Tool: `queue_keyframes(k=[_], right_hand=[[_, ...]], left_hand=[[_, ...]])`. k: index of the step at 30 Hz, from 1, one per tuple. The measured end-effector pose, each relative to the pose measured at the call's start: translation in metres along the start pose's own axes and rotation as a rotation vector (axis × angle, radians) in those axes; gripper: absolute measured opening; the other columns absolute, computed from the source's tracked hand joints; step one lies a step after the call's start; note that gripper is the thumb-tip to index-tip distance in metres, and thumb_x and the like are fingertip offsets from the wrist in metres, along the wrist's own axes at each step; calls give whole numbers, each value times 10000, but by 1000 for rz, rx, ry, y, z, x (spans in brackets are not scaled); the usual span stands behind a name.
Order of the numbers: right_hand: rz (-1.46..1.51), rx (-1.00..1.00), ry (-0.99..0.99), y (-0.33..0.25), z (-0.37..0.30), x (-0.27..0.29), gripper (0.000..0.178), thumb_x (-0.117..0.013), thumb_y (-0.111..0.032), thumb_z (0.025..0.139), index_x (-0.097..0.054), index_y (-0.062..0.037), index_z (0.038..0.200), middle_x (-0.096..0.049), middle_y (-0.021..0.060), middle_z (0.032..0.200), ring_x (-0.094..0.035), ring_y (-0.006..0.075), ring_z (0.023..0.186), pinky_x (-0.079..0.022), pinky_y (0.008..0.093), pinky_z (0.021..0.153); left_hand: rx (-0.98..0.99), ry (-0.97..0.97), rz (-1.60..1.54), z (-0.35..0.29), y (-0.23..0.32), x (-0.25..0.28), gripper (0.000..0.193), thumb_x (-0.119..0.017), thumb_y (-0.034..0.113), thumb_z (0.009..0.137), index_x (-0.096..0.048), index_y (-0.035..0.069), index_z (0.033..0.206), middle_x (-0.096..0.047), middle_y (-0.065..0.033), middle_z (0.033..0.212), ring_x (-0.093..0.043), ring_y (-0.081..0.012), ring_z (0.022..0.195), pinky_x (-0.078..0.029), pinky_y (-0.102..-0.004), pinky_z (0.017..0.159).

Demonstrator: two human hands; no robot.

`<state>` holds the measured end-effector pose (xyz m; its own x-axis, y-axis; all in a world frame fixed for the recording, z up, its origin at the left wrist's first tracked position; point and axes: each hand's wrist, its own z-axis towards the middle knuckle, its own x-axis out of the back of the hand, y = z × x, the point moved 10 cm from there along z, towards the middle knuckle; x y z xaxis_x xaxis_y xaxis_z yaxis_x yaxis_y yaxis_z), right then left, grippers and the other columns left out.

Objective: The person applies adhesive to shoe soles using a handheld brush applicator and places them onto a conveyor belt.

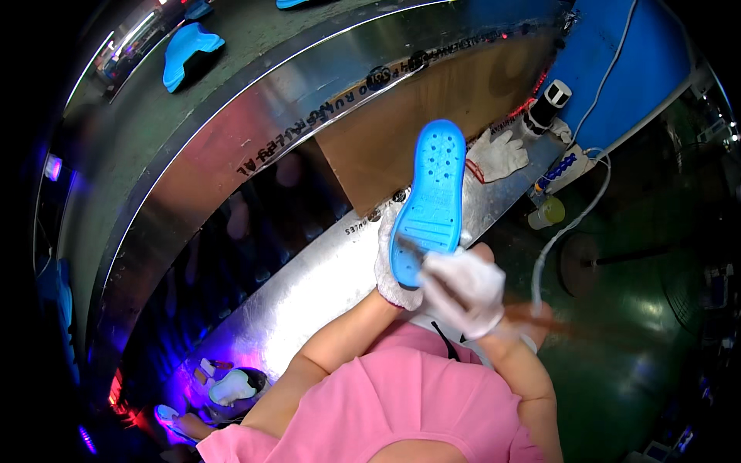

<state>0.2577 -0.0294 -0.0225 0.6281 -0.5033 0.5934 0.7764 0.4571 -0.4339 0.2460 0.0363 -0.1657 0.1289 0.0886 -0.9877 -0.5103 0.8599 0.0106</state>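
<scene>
My left hand [388, 266], in a white knit glove, grips a bright blue shoe sole [436, 197] from its left edge and beneath. The sole stands toe up, with its ridged, hole-dotted face toward me. My right hand [467, 292], also gloved and smeared by motion, is closed around a brush at the sole's lower right. The brush's dark tip [407, 245] touches or hovers just over the sole's lower part; I cannot tell which. Its brown handle [579, 324] trails off to the right as a blur.
A metal ledge [309, 297] runs below a curved conveyor belt [255, 46] carrying a blue piece [189, 54]. A spare white glove [500, 157], a black container [549, 104] and a yellow-lidded jar [546, 214] are at right. Another person's hand [193, 427] shows at lower left.
</scene>
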Motion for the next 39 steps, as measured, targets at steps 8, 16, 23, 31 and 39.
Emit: queue_keyframes(k=[8,16,23,31,39], right_hand=[[150,-213,127,19,-18,9,232,-746,-2,706,-654,-4,918,-661,116,771,-654,224,662,-514,315,647],[199,-199,-212,6,-6,-10,185,-715,17,756,-646,-21,924,-666,119,828,-665,198,719,-518,269,647],[278,-260,-230,26,-8,-8,219,-761,-3,707,-690,-17,913,-696,121,941,-679,247,811,-531,293,743],[189,-220,-250,25,-4,8,238,-757,5,691,-692,-16,918,-698,135,953,-677,255,768,-536,302,706],[2,-120,-292,8,7,18,239,-750,1,691,-698,-54,917,-704,111,942,-630,239,650,-507,284,602]], left_hand=[[-4,-3,135,8,20,-22,935,-349,768,837,-383,11,1386,-562,-322,1150,-645,-370,838,-564,-393,629],[229,30,741,9,40,-2,698,-550,432,901,-376,-15,1409,-499,-188,1363,-590,-300,1131,-536,-428,861],[600,358,825,6,48,9,508,-633,335,881,-533,67,1301,-598,-176,1215,-610,-298,1083,-475,-405,969],[578,584,828,-9,62,20,436,-694,318,836,-631,64,1185,-642,-99,1138,-626,-177,1030,-512,-325,907],[-356,-659,1863,6,82,-83,682,-774,234,722,-497,118,1334,-484,-139,1366,-487,-294,1245,-417,-384,1026]])
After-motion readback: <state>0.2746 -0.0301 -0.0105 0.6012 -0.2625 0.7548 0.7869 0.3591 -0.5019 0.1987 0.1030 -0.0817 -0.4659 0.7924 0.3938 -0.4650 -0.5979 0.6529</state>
